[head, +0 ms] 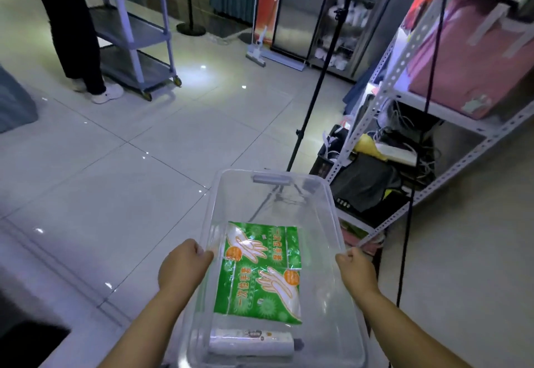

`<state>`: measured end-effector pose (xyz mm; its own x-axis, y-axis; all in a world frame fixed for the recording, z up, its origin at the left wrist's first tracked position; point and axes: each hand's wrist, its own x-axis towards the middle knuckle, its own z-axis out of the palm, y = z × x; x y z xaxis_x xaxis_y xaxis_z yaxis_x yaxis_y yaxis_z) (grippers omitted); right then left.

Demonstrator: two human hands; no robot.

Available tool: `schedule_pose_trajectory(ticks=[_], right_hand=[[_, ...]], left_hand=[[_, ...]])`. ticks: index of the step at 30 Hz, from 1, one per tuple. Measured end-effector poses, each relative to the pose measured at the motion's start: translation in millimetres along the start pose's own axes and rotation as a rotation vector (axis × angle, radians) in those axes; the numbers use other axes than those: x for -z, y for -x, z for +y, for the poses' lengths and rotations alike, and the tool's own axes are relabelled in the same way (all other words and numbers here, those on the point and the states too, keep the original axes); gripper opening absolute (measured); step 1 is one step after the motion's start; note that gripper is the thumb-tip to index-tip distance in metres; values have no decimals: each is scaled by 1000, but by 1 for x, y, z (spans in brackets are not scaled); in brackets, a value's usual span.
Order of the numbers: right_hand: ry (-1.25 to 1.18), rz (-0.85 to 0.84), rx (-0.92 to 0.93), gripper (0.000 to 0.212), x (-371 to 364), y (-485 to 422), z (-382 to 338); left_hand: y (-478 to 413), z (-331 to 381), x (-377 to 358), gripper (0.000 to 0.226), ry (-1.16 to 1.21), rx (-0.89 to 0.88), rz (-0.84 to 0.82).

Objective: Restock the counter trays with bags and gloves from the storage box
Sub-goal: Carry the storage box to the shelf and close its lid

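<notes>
I hold a clear plastic storage box [326,194] out in front of me above the tiled floor. My left hand [182,266] grips its left rim and my right hand [357,270] grips its right rim. Inside lie two green packs of disposable gloves [260,275], one partly over the other. A white roll of bags [251,344] lies across the near end of the box. No counter trays are in view.
A grey metal shelving rack [404,84] with pink boxes and cables stands at the right. A black tripod [315,90] rises just beyond the box. A person [72,29] stands by a grey cart [138,26] at the far left. A glass cabinet [318,14] is behind.
</notes>
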<state>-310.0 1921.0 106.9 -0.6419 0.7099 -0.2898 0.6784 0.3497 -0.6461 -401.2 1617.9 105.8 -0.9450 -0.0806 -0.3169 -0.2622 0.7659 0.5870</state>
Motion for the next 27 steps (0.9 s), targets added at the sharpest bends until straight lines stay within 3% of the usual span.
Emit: schedule_pose_trajectory(ticks=[7,10,16,27], right_hand=[[45,7,32,15,-18,-101,-75],[10,13,44,22,-36,-150,-105],[42,-88,127,15,-67,-229,-174],[45,-189,260,17,-180,-323,-334]], left_hand=[[-90,56,-2,13,23,66,40],[-131,73,-2,14,40,95,67],[-201,102,16,15,45,139,130],[-360,93,83,21,55,253,247]])
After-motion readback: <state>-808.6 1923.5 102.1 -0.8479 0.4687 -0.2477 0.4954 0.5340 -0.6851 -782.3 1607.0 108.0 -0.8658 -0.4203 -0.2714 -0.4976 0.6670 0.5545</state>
